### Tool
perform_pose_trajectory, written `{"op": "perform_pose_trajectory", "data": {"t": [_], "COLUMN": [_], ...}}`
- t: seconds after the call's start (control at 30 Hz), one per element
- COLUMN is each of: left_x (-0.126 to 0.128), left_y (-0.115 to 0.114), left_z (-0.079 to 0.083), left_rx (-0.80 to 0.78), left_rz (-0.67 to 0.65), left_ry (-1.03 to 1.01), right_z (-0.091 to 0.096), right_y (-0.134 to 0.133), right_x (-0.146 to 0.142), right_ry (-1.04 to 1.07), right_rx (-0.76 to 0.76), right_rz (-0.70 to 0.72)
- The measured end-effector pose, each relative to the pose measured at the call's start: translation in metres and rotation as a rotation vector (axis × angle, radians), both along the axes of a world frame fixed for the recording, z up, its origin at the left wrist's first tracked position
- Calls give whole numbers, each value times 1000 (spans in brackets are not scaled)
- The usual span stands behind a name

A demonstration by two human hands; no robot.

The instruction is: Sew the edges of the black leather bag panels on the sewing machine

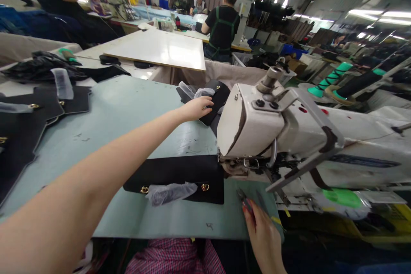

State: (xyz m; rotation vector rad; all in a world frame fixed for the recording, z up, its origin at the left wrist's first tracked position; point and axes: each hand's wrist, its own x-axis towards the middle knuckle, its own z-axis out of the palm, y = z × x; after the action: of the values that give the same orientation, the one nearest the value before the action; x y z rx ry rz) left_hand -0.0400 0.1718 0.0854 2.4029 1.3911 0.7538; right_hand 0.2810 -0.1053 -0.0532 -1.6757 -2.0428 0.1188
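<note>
My left hand (pixel 199 108) reaches across to the far side of the table and rests over a black leather-like panel (pixel 219 94) with a gold fitting and plastic wrap. Its fingers are stretched out and slightly apart. Closer in, a second black panel (pixel 183 167) lies flat beside the sewing machine head (pixel 250 124). Two gold fittings hold a strip wrapped in clear plastic (pixel 171 192) on this panel. In my right hand (pixel 261 231), near the table's front edge, is a pair of thread snips (pixel 244 200), points facing away from me.
Several black panels (pixel 19 132) with wrapped strips are piled at the left of the green tabletop (pixel 109 115). A white board (pixel 170 47) lies beyond. Thread cones (pixel 334 78) stand at the right. Co-workers (pixel 223 23) are at other tables behind.
</note>
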Motion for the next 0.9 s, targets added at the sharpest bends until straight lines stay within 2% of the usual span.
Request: {"op": "perform_pose_trajectory", "data": {"t": [0.03, 0.1, 0.17, 0.2, 0.23, 0.3, 0.37, 0.4, 0.47, 0.53, 0.6, 0.7, 0.8, 0.9], "left_x": [-5, -16, -25, -27, -27, -22, -13, -9, 1, 8, 9, 1, -13, -25], "left_y": [-19, -78, -159, -203, -245, -313, -348, -353, -340, -310, -277, -245, -231, -222], "left_z": [9, 28, 38, 36, 28, -5, -53, -77, -116, -134, -132, -113, -101, -103], "left_rx": [28, 144, 252, 271, 279, 190, 57, 45, 117, 179, 226, 283, 300, 319], "left_rz": [15, 52, 112, 104, 41, -156, -192, -135, 60, 205, 260, 261, 167, -2], "left_ry": [-32, -140, -227, -230, -213, -124, 20, 87, 155, 178, 186, 201, 229, 244], "right_z": [-3, -3, 3, 9, 14, 26, 35, 38, 42, 43, 44, 45, 45, 44], "right_y": [8, 22, 31, 33, 34, 35, 36, 36, 36, 35, 33, 29, 26, 25], "right_x": [-2, -14, -32, -42, -52, -71, -86, -91, -97, -100, -101, -102, -104, -104], "right_ry": [-67, -113, 10, 129, 261, 497, 630, 667, 714, 745, 774, 823, 868, 916], "right_rx": [35, 72, 42, -3, -65, -195, -279, -296, -304, -313, -337, -374, -403, -427], "right_rz": [-3, 2, 74, 127, 177, 232, 227, 217, 197, 188, 187, 200, 213, 202]}}
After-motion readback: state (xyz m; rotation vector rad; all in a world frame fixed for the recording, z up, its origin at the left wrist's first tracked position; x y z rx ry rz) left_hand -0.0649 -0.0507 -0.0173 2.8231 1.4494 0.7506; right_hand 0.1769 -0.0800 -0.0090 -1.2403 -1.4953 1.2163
